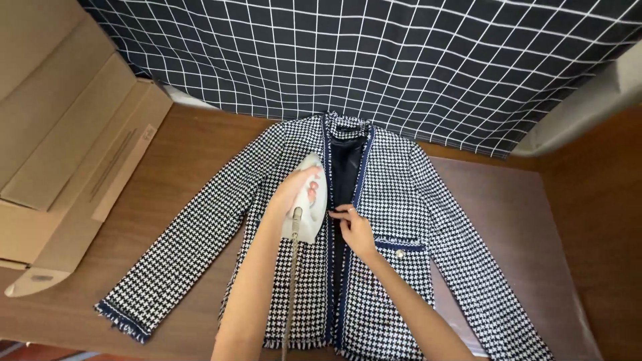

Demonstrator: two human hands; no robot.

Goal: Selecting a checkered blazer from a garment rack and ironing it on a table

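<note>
One dark checked cloth [414, 60] with white grid lines, hanging behind the jacket. One brown wooden table [194, 154] under the jacket, with one darker mat [515, 220] showing at the jacket's right. One stack of flat cardboard boxes [60, 147] left of the jacket, well apart from its sleeve. One black-and-white houndstooth jacket [408, 200] with navy trim, lying flat, front up, both sleeves spread; one pocket with one small button [400, 254] on its right half. One white iron [309, 197] resting on the jacket's left front, its one cord [291, 287] running down over the cloth. Two hands: left hand [299, 189] closed around the iron's handle, covering part of it; right hand [353, 227] half open, fingertips pinching the navy front edge just beside the iron.
</note>
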